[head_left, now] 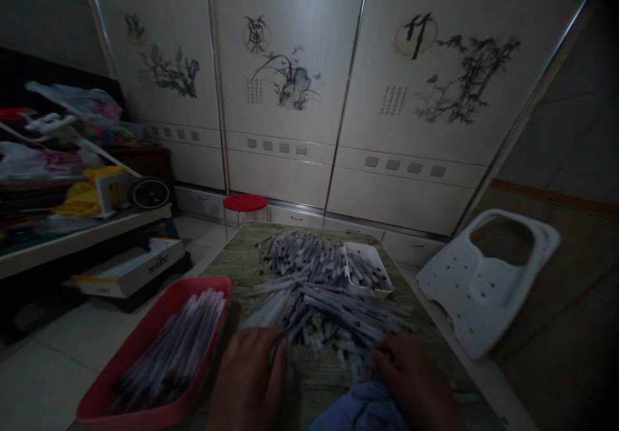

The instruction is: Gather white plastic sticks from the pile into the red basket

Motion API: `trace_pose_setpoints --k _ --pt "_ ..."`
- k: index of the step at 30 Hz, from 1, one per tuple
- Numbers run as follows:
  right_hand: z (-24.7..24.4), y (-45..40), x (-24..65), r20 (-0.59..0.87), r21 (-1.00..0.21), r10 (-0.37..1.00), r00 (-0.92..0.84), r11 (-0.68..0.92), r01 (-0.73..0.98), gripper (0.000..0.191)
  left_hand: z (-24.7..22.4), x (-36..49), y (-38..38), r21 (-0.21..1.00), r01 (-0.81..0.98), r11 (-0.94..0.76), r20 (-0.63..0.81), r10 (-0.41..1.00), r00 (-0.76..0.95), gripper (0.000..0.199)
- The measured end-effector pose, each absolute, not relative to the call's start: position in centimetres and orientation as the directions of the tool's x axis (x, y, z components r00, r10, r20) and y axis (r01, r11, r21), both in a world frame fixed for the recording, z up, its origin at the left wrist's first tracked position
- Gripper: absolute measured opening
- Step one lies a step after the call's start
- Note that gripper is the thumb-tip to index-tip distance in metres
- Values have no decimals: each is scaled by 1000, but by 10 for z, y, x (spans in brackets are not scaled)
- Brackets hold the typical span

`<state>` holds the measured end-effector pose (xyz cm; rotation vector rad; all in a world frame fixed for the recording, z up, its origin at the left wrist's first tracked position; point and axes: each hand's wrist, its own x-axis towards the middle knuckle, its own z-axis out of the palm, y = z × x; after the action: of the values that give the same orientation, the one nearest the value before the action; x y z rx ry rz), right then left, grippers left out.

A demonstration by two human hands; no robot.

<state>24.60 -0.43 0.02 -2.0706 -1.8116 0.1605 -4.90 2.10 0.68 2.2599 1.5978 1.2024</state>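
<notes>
One red plastic tray [153, 353] at far left, full of slim plastic tubes [169, 353], too many to count, long axes running diagonally along the tray. Left hand [249, 379]: fingers pressed together, at the near edge of a heap of tubes [319, 295] on a green-patterned table [227, 270]. Near tubes lie mostly crosswise, far ones point away. One white tray [367, 266] sits in the heap. One blue cloth [360, 411] between the hands. Right hand [416, 379]: fingers curled on the heap's near edge; any pinch cannot be told.
</notes>
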Motion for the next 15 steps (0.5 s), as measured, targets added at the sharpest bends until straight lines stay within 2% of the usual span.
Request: trace_pose_setpoints --k 8,12,15 --pt "3 -3 242 168 -372 976 137 -66 926 25 7 -32 19 531 719 -449 491 854 171 18" --pt "7 -3 258 133 -482 982 135 -55 874 26 5 -27 18 529 714 -458 469 859 204 18" --pt "2 -5 279 64 -585 981 181 -110 804 27 3 -19 17 544 705 -455 415 876 245 22"
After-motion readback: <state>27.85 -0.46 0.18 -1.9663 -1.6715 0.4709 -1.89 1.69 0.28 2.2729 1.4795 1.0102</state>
